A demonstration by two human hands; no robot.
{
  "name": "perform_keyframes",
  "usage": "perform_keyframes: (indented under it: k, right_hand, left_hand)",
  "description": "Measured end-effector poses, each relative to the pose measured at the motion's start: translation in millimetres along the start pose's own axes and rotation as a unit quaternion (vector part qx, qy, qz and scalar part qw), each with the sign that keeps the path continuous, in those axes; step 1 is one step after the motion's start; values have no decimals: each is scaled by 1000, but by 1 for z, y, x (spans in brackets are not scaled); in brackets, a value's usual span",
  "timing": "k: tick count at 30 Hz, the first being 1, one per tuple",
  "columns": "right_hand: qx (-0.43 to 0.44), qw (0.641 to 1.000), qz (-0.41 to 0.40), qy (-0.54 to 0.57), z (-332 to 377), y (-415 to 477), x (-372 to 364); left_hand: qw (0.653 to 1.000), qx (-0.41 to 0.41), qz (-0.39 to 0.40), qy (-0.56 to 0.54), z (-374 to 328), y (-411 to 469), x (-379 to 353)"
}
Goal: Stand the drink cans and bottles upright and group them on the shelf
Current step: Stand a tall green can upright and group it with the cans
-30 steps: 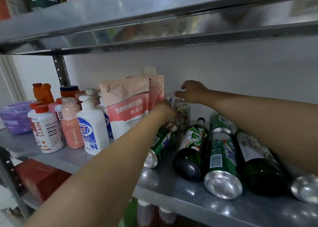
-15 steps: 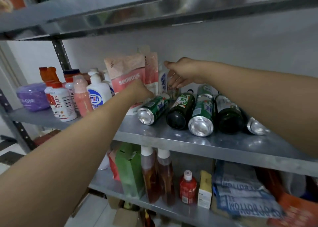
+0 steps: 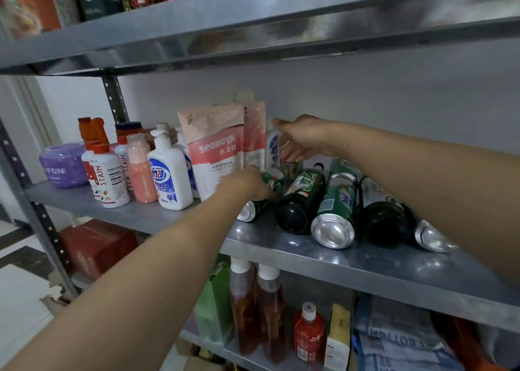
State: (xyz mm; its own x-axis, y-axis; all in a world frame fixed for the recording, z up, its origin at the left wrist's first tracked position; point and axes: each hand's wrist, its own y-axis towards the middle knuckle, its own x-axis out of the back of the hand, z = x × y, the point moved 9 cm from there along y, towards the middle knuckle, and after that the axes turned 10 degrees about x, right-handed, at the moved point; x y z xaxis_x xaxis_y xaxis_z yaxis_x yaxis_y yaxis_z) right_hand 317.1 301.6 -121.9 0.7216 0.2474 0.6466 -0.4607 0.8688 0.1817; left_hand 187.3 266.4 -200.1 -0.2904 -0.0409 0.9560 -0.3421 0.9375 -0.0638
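1. The left hand point(image 3: 247, 183) is reaching onto the shelf point(image 3: 351, 263), its grip curling over a small green can point(image 3: 253, 207) that is lying on its side just beside the pink pouch point(image 3: 216, 151).
2. The right hand point(image 3: 305, 138) is stretching to the back, its grip pinching the top of a small upright can point(image 3: 289, 168).
3. A dark bottle point(image 3: 297, 201), a tall green can point(image 3: 336, 210), a second dark bottle point(image 3: 384, 218) and a silver-ended can point(image 3: 432, 237) are lying flat, bases facing outward.

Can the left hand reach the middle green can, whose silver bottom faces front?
Probably yes: the green can lies open at the shelf front, one bottle beyond the left hand, which grips a smaller can. The right hand holds an upright can.
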Motion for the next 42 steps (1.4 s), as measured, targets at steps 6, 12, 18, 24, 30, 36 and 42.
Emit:
perform_keyframes:
  k: [6, 12, 18, 24, 30, 36, 42]
  right_hand:
    - [5, 1000, -4, 0, -9, 2, 4]
    - [7, 1000, -4, -9, -11, 0, 3]
    - [43, 995, -84, 23, 6, 3, 19]
    - [33, 983, 13, 178, 27, 0, -11]
    - [78, 986, -62, 132, 42, 2, -6]
    - [101, 984, -144, 29, 39, 8, -12]
    - [89, 993, -82, 15, 37, 18, -22]
  left_hand:
    - [999, 17, -23, 22, 5, 4, -2]
    - [996, 6, -43, -75, 10, 4, -1]
    - [925, -60, -70, -370, 13, 7, 25]
    - [832, -161, 30, -529, 1, -3, 32]
    - [833, -211, 53, -508, -2, -13, 36]
    - [885, -182, -57, -425, 2, -3, 45]
    - [886, -155, -81, -430, 16, 16, 36]
